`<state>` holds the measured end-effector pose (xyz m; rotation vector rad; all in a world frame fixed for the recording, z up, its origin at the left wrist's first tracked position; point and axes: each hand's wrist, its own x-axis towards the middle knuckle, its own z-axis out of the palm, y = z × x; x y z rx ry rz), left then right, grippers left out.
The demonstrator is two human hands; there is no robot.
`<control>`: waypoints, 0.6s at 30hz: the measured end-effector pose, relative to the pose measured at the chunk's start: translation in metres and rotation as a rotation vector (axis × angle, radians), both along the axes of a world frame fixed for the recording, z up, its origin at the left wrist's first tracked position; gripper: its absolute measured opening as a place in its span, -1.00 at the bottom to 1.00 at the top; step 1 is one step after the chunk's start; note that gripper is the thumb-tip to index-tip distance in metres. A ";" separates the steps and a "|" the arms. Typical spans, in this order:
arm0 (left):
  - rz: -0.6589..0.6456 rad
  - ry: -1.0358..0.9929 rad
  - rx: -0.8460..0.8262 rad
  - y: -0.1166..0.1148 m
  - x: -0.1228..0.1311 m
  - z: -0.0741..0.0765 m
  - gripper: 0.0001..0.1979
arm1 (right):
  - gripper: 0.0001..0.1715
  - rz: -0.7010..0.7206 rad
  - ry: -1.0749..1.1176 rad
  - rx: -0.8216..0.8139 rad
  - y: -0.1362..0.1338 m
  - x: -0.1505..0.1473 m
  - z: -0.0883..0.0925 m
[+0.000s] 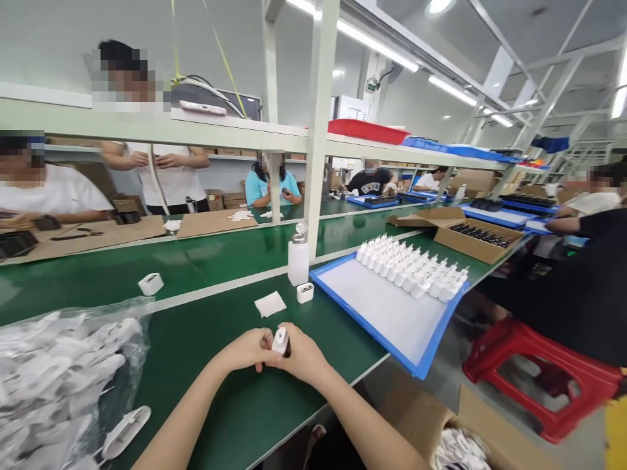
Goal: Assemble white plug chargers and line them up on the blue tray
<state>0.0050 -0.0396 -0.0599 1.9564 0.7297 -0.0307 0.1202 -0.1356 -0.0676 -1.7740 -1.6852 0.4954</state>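
Being held between a left hand [249,349] and a right hand [304,354], a white power adapter [280,341] is clamped in a closed grip, with the fingers of both hands curled together around it over the green counter [240,418]. A dark piece [288,349] is seen at its lower edge, too small to be identified. Just ahead of the hands, a square white wipe [270,304] is laid flat, and a small white dish [304,293] is set at the foot of a white plastic pump bottle [298,261]. To the right, rows of upright white adapters [409,266] are lined up at the far end of a blue-rimmed tray [362,325], and an open cardboard box of dark items [470,245] is placed beyond it. To the left, a clear plastic bag [59,385] heaped with white adapters is lying on the counter, with a loose adapter [126,432] at its edge. A person in black [563,294] is seen at the right, near a red plastic stool [539,378]. Beyond a pale shelf [147,130], a co-worker in a blue top [272,190] is seated at a facing counter.
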 end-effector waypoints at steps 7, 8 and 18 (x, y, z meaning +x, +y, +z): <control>0.091 -0.038 -0.014 -0.003 0.002 -0.002 -0.67 | -0.45 -0.512 0.130 0.150 -0.058 0.088 0.027; 0.119 -0.029 -0.012 -0.002 0.004 -0.003 -0.67 | -0.43 -0.659 0.099 0.141 -0.068 0.114 0.034; 0.211 -0.036 -0.013 0.001 0.011 -0.013 -0.68 | -0.49 -1.084 -0.280 -0.287 -0.086 0.270 0.043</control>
